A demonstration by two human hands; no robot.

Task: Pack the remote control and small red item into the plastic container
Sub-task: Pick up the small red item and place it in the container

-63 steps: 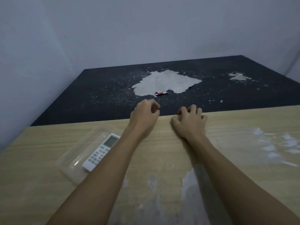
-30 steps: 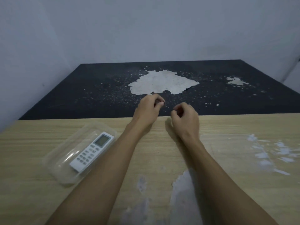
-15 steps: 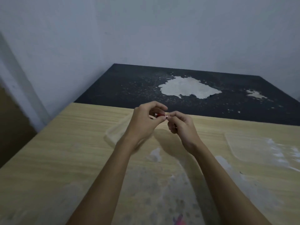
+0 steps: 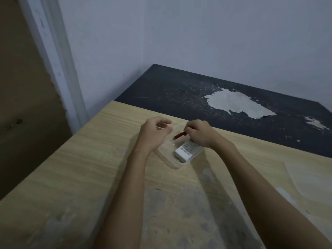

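A clear plastic container point(image 4: 168, 158) lies on the wooden table point(image 4: 89, 177), with the white remote control point(image 4: 187, 150) inside it, partly hidden under my right hand. My right hand point(image 4: 201, 133) pinches the small red item point(image 4: 179, 135), a thin red stick with a pale tip, and holds it tilted just above the container beside the remote. My left hand point(image 4: 155, 134) hovers at the container's left side, fingers loosely curled and apart, holding nothing.
Beyond the wooden table lies a black surface point(image 4: 179, 90) with a large pale peeled patch point(image 4: 237, 103). A flat clear plastic lid point(image 4: 312, 180) rests on the table at the right. Walls close in at the back and left, and the table's left edge drops off.
The red item passed from both hands' fingertips to my right hand alone. Both hands moved over the container, and my view swung left and down.
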